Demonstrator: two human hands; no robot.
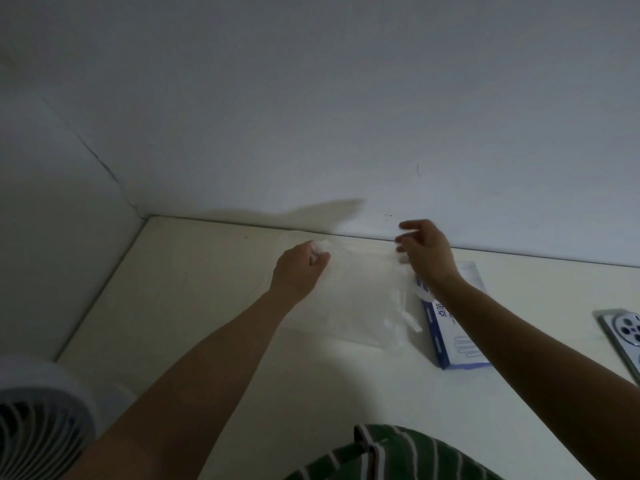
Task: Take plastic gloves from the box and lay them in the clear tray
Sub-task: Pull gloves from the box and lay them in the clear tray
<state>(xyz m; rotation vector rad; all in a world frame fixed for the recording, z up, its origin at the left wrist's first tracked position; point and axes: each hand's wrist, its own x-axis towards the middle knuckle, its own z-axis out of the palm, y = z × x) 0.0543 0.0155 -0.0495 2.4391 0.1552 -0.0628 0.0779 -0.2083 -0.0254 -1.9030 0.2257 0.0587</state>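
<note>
Sitting at the lower left of the frame is a white fan (38,420). In the middle, the left hand (300,263) has its fingers closed on a bunched end of a thin plastic glove (398,306). The glove spreads over the counter (207,306), its long way running down to the right, toward the box (457,341). The right hand (427,252) is above it, fingers curled and blurry; I cannot tell if they hold it.
</note>
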